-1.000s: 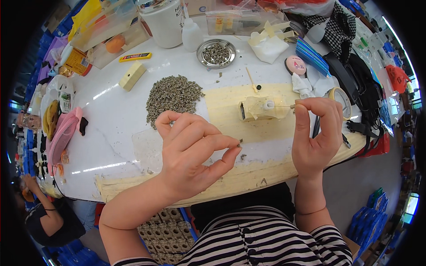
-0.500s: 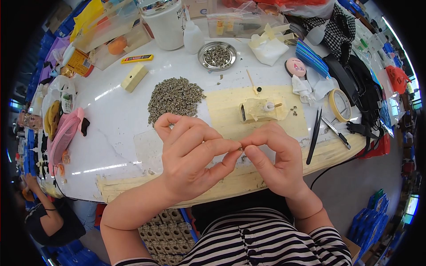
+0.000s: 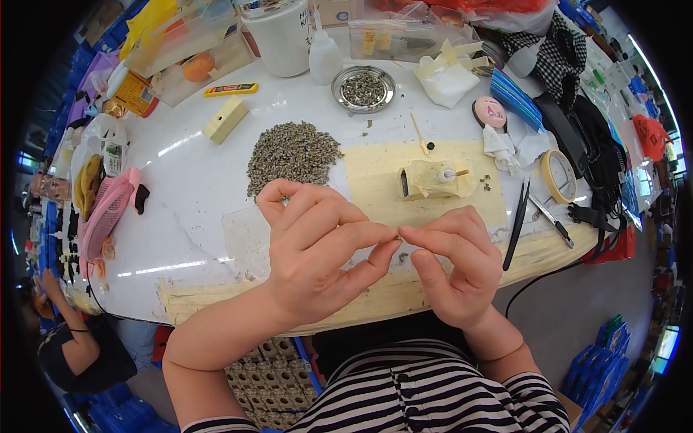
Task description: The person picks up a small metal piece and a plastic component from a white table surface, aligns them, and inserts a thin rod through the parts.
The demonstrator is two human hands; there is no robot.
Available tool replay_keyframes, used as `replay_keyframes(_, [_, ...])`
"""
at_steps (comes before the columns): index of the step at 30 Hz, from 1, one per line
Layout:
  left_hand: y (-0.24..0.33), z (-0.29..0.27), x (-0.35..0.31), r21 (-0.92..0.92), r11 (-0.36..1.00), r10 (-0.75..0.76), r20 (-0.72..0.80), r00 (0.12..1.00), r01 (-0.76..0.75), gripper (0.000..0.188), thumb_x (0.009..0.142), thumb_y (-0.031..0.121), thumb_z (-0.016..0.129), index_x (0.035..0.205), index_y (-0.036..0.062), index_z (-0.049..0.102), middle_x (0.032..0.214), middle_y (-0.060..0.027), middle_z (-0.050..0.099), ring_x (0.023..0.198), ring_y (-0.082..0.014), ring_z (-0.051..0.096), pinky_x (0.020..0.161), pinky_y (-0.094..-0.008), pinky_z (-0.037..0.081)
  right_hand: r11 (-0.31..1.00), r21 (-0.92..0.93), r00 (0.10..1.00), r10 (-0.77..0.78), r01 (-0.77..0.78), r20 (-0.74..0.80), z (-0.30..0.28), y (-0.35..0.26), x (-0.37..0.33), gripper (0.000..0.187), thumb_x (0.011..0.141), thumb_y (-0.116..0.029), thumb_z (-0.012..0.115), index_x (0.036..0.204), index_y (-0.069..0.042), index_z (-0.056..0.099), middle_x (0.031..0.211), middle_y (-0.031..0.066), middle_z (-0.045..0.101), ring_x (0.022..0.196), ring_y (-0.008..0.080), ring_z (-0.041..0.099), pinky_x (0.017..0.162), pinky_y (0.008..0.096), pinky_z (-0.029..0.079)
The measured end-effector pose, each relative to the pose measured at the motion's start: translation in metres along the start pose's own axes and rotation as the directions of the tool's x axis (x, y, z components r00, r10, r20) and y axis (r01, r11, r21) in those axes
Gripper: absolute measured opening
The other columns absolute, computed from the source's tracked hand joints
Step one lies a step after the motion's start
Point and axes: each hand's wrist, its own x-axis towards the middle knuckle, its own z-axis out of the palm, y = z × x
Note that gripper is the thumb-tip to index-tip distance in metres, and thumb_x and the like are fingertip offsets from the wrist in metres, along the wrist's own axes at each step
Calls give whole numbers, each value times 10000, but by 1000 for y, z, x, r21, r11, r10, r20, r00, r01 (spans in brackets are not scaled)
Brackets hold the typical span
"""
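My left hand (image 3: 317,252) pinches a tiny metal part (image 3: 398,237) between thumb and forefinger, above the table's near edge. Beside it, my right hand (image 3: 458,263) has its forefinger tip touching or almost touching that part, its thumb held apart below. A few more small metal parts (image 3: 403,257) show just under the fingertips. Beyond my left hand lies a heap of small grey-brown metal parts (image 3: 292,159). Past my right hand, a tape-wrapped block (image 3: 426,180) with a white nozzle-like piece on top rests on a sheet of masking tape (image 3: 368,169).
A round metal dish (image 3: 364,89) of small parts stands at the back, near a white squeeze bottle (image 3: 325,56). Black tweezers (image 3: 515,227), a utility knife (image 3: 551,220) and a tape roll (image 3: 558,175) lie at right. A person (image 3: 83,346) sits at far left.
My right thumb has come away from the small part, and the right hand has opened slightly. The left hand keeps its pinch. The whole view has shifted a little.
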Motion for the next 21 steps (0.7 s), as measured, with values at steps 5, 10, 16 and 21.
replay_keyframes(5, [1,2,0,-21,999,47,0,999,-47,288,624,58,868,870,144,748,762,51,597,735,-158,533,781,-370,286,936,280,976,193,-214,102,4,8,-5,190,800,-17,776,988,-35,760,874,81,699,784,222,610,710,310,473])
replay_keyframes(10, [2,2,-1,14,999,37,6,999,-37,289,613,56,862,863,147,748,755,51,594,739,-158,538,780,-376,285,998,51,999,47,-47,-1,2,5,-4,208,764,-69,808,966,-55,759,881,56,698,789,212,596,696,313,463])
replay_keyframes(16, [1,1,0,3,1000,-1,36,999,1,280,601,47,843,846,136,741,745,49,591,727,-154,549,783,-374,291,940,-254,970,-242,227,-26,6,-2,-8,345,685,-95,841,1023,-89,773,899,10,681,794,198,561,676,309,448])
replay_keyframes(21, [1,1,0,1,1000,-3,26,1000,3,278,612,43,848,853,134,744,743,51,590,725,-155,545,780,-371,291,944,-280,981,-190,174,-33,4,-2,-7,340,711,-87,823,1046,-65,767,918,20,689,798,209,565,686,311,453])
